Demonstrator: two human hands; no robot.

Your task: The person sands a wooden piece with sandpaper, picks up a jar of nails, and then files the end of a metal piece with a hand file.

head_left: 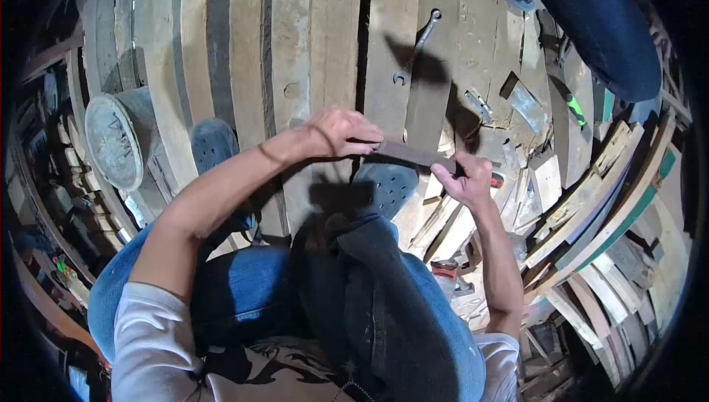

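Between my two hands is a short, dark brown flat bar (413,155), held by its ends above a blue perforated shoe (388,188). My left hand (345,132) closes round the bar's left end, fingers bent. At its right end, my right hand (467,177) pinches it between thumb and fingers. Beyond the hands, a metal wrench (419,46) rests on the wooden planks (336,40). A flat metal piece (526,105) and a smaller metal part (478,104) lie to the right of the wrench.
A round bucket (113,142) stands at the left, near another blue shoe (213,145). A green-handled tool (575,110) lies at the right. Wood offcuts (546,180) and curved strips (591,225) crowd the right side. A dark rounded object (591,25) is at the upper right.
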